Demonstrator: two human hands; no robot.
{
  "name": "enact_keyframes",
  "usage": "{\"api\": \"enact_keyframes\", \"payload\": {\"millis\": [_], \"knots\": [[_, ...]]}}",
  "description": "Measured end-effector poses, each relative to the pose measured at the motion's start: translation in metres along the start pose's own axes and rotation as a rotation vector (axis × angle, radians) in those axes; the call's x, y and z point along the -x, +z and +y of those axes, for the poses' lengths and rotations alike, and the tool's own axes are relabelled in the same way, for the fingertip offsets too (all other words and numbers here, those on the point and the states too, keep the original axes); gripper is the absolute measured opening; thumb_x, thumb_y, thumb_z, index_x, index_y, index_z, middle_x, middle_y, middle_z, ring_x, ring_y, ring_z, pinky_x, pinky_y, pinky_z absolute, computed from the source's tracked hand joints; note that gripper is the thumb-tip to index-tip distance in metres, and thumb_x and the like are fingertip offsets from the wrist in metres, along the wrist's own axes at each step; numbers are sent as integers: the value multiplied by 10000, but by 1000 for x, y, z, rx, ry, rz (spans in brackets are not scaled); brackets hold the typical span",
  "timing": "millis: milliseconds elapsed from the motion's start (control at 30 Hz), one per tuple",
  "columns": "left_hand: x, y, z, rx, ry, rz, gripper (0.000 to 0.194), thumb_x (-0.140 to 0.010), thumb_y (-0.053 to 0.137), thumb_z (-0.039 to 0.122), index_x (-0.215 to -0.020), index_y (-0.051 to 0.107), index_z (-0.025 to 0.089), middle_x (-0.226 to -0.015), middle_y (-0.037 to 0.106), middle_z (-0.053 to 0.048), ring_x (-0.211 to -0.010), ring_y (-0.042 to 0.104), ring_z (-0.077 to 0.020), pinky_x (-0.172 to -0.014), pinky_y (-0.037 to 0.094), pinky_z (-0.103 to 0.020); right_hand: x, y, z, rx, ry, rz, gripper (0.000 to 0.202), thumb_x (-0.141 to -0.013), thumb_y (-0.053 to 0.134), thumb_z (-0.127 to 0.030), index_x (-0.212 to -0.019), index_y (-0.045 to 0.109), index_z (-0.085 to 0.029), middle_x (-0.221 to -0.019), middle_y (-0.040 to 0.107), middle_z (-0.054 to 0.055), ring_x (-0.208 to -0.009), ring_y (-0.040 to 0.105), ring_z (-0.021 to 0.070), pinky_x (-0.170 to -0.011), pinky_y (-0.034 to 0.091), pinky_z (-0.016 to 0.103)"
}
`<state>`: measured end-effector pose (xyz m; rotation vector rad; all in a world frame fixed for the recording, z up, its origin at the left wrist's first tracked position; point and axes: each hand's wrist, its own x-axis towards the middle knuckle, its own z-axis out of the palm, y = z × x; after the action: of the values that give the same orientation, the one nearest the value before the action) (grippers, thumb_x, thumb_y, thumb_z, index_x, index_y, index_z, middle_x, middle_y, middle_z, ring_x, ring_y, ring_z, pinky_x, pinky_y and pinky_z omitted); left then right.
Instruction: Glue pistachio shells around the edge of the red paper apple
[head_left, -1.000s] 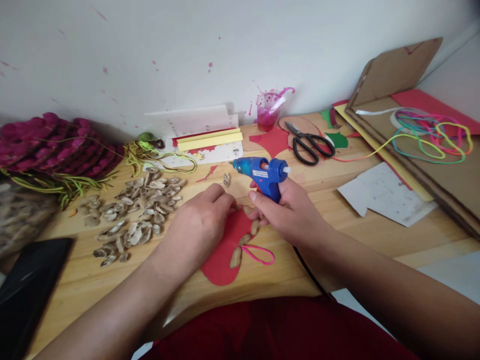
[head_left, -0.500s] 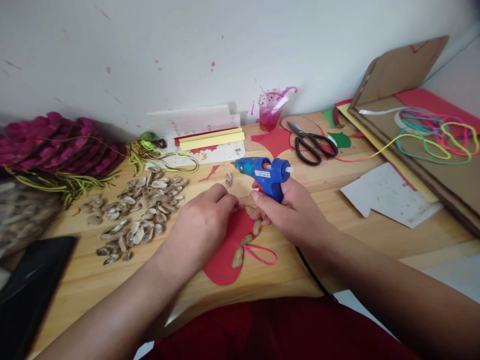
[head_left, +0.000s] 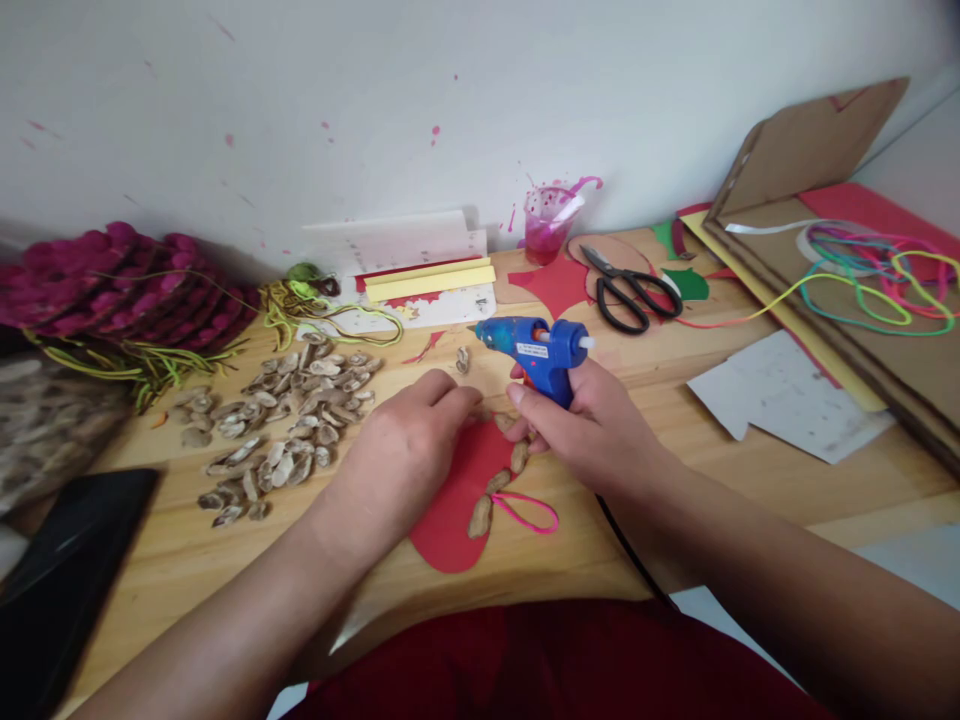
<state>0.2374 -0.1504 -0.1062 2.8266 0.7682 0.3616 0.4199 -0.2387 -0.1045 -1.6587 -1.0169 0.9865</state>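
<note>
My right hand grips a blue hot glue gun, its nozzle pointing left above the table. A rounded red paper cutout lies below, with several peanut shells along its right edge. At the cutout's upper edge, my left hand is closed, fingertips pressed on a peanut shell there; the hand covers most of that shell. A pink string loop sticks out from the cutout's right side. Just beyond my left fingers lies one loose shell.
Loose peanut shells are heaped at left, near a black phone-like slab and magenta-tipped stacked pieces. Black-handled scissors and a cup of pink liquid stand behind. Cardboard and coloured cord are at right. The gun's cord hangs frontward.
The view has shifted slightly, so everything sits a little further right and lower. Both hands, the glue gun and the cutout keep the same arrangement.
</note>
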Motion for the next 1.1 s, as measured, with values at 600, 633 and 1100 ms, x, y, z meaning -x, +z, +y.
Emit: {"api": "enact_keyframes", "payload": {"millis": [600, 633, 1100], "knots": [[-1, 3, -2, 67, -52, 26, 220, -977, 555, 167, -1016, 766, 216, -1004, 713, -46, -860, 688, -162, -788, 545, -283, 0, -1, 1, 4, 7, 3, 99, -934, 623, -317, -975, 607, -228, -763, 719, -1, -677, 758, 200, -611, 591, 305], [-2, 3, -2, 62, -48, 26, 223, -975, 554, 160, -1014, 766, 215, -1003, 714, -46, -858, 688, -162, -785, 544, -283, 0, -1, 1, 2, 7, 4, 99, -932, 625, -314, -980, 608, -229, -758, 717, -4, -675, 759, 200, -612, 592, 307], [-1, 6, -2, 27, -43, 29, 266, -989, 519, 163, -1023, 773, 233, -1002, 703, -39, -831, 679, -152, -745, 530, -267, 0, 0, 0, 9, 12, 2, 88, -931, 623, -306, -969, 607, -228, -745, 727, 2, -648, 754, 199, -559, 587, 292]]}}
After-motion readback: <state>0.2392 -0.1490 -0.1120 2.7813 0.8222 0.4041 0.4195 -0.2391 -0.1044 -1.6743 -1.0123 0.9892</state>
